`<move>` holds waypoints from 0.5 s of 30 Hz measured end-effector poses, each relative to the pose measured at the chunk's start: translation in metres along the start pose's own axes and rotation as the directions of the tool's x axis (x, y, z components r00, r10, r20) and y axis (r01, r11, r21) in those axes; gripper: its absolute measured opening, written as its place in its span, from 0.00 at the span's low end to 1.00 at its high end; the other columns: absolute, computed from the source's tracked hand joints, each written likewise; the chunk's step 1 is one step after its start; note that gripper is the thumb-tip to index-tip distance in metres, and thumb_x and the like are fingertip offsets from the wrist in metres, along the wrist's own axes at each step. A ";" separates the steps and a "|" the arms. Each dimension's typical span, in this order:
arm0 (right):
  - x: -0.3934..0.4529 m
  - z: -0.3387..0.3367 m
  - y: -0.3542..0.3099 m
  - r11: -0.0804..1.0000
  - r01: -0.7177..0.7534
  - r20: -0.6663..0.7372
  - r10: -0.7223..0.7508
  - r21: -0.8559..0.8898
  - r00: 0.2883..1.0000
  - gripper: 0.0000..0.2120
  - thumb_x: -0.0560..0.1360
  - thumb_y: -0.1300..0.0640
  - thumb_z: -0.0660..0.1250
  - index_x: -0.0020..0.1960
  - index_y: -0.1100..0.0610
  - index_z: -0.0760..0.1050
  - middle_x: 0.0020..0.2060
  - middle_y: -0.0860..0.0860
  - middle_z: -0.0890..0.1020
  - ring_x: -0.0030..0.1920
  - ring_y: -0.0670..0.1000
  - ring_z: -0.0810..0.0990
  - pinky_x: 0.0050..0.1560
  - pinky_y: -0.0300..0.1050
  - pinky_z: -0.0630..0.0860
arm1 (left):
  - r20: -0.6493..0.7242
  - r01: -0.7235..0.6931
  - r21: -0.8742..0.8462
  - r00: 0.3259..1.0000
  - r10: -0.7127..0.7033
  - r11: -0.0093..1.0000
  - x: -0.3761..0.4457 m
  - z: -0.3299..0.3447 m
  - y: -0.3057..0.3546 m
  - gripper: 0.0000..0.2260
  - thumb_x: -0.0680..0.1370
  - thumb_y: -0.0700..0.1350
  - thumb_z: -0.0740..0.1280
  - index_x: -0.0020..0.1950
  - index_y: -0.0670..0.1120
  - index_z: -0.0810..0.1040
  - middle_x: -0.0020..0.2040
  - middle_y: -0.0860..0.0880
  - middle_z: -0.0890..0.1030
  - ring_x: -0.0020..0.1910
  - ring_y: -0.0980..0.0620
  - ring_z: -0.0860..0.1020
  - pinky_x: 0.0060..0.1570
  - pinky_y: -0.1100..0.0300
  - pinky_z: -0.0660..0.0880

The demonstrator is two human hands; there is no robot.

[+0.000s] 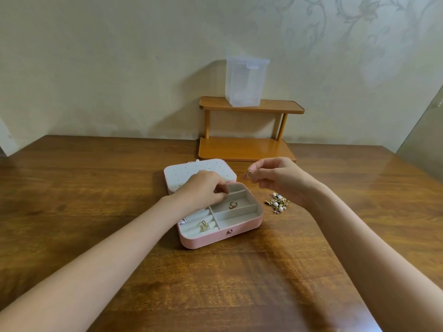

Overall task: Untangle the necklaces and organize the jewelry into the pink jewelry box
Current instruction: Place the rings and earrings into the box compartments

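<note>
Right hand (278, 178) pinches ring (249, 173) above pink jewelry box (215, 238).

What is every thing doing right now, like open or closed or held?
pink jewelry box: open, lid laid back
left hand: fingers curled over box
right hand: pinching small gold ring
jewelry pile: loose on table
plastic container: upright on shelf

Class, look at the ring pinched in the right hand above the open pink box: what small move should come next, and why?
Probably lower the right hand leftward and set its small gold ring into the pink jewelry box, likely the divided section where gold rings already lie. The left hand rests at the box, and the jewelry pile waits beside it.
</note>
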State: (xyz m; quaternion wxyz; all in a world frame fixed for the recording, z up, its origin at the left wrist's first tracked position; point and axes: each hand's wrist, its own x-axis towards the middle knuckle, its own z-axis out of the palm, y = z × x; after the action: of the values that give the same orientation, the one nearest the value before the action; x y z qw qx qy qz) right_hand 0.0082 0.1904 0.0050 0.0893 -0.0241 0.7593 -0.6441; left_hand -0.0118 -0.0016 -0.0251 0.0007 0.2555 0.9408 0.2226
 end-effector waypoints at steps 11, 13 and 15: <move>0.001 0.010 0.006 1.000 0.003 -0.033 -0.002 0.005 0.999 0.04 0.75 0.67 0.65 0.43 0.63 0.77 0.34 0.52 0.83 0.36 0.48 0.79 0.39 0.37 0.77 | 0.015 -0.039 0.060 0.999 0.038 0.997 -0.010 0.010 0.026 0.07 0.75 0.48 0.69 0.47 0.46 0.82 0.46 0.50 0.81 0.41 0.56 0.74 0.41 0.64 0.70; 0.000 0.008 0.008 1.000 -0.006 -0.044 0.006 0.008 0.999 0.04 0.75 0.67 0.65 0.43 0.63 0.77 0.34 0.53 0.82 0.37 0.47 0.79 0.40 0.37 0.77 | 0.018 -0.040 0.038 0.999 0.039 0.999 -0.008 0.011 0.026 0.06 0.75 0.47 0.69 0.46 0.46 0.83 0.45 0.49 0.82 0.41 0.56 0.75 0.42 0.63 0.71; 0.000 0.009 0.009 1.000 -0.010 -0.050 0.011 0.014 0.999 0.04 0.76 0.68 0.64 0.43 0.63 0.77 0.34 0.52 0.82 0.36 0.46 0.79 0.40 0.36 0.77 | 0.008 -0.042 0.030 0.999 0.042 0.999 -0.009 0.012 0.028 0.05 0.75 0.46 0.69 0.45 0.45 0.83 0.44 0.49 0.81 0.41 0.55 0.75 0.42 0.63 0.72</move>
State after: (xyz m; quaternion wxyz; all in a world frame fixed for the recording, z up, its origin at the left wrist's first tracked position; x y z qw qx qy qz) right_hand 0.0107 0.1837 -0.0056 0.0739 -0.0034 0.7570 -0.6492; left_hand 0.0109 0.0201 -0.0250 -0.0042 0.2759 0.9385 0.2074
